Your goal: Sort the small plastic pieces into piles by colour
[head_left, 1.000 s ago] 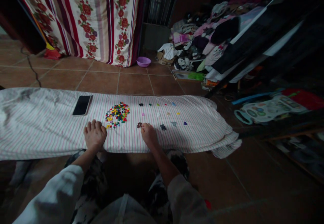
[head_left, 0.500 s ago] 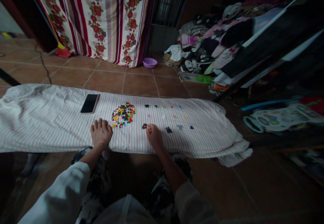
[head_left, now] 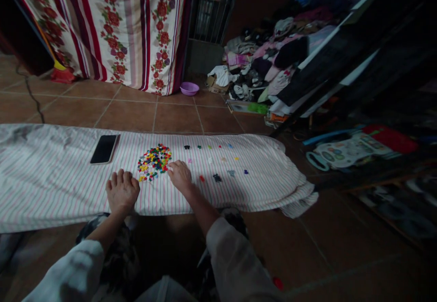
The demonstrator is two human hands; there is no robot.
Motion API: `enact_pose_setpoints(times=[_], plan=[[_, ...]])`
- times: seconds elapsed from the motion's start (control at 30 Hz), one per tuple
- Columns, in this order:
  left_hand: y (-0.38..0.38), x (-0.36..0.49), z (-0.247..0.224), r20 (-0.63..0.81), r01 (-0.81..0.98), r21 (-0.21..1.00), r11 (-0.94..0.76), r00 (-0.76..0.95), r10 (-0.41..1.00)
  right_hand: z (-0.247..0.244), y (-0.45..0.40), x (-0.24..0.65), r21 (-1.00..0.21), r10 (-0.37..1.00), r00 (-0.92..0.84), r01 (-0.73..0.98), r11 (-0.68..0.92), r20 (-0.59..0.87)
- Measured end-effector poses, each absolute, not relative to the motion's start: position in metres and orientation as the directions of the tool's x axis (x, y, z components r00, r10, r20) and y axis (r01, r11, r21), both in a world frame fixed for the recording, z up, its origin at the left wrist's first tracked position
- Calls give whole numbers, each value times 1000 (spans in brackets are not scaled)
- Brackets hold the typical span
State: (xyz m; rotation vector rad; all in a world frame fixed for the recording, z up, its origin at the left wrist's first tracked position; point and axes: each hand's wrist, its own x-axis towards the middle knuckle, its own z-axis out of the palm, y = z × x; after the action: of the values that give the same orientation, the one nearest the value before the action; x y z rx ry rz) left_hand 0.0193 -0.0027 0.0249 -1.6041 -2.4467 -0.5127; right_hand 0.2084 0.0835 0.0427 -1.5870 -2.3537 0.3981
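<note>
A mixed heap of tiny coloured pieces [head_left: 155,161] lies on the striped cloth [head_left: 61,183]. My left hand [head_left: 123,190] rests palm down beside its lower left edge, fingers spread. At the heap's right edge is my right hand [head_left: 180,175], its fingertips drawn together; whatever they pinch is too small to make out. Sorted small groups lie to the right in rows: black pieces [head_left: 186,147], pink pieces [head_left: 190,161], red-orange pieces [head_left: 202,178], dark grey pieces [head_left: 217,178], grey-blue pieces [head_left: 231,173] and dark blue pieces [head_left: 246,171]. The brown group is hidden by my right hand.
A dark-screened phone [head_left: 104,149] lies on the cloth left of the heap. Beyond the cloth's far edge are a tiled floor, a purple basin [head_left: 189,88] and a floral curtain [head_left: 112,28]. Piled clothes [head_left: 266,60] stand at the back right.
My right hand has moved left from the brown pieces to the heap's edge, uncovering the red-orange pieces. My left hand still rests on the cloth. The whole view has shifted somewhat.
</note>
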Motion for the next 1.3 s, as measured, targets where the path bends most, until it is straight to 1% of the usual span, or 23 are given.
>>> enact_pose_setpoints(times=[0.3, 0.5, 0.73, 0.9, 1.17, 1.3], plan=[[-1, 18, 21, 312, 908, 200, 368, -415, 854, 42, 91, 198, -323, 921, -388, 873, 366, -4], [-1, 16, 17, 348, 918, 169, 358, -395, 850, 44, 92, 202, -356, 920, -390, 863, 359, -19], [-2, 18, 22, 327, 915, 152, 373, -403, 855, 51, 95, 212, -385, 937, -348, 869, 312, -25], [-2, 20, 25, 325, 916, 146, 373, -400, 857, 49, 107, 232, -404, 949, -313, 865, 298, 30], [-2, 20, 25, 308, 916, 125, 382, -401, 863, 39, 144, 302, -440, 977, -140, 876, 198, 161], [-2, 20, 25, 300, 919, 115, 378, -395, 869, 41, 164, 342, -435, 982, -31, 893, 111, 185]])
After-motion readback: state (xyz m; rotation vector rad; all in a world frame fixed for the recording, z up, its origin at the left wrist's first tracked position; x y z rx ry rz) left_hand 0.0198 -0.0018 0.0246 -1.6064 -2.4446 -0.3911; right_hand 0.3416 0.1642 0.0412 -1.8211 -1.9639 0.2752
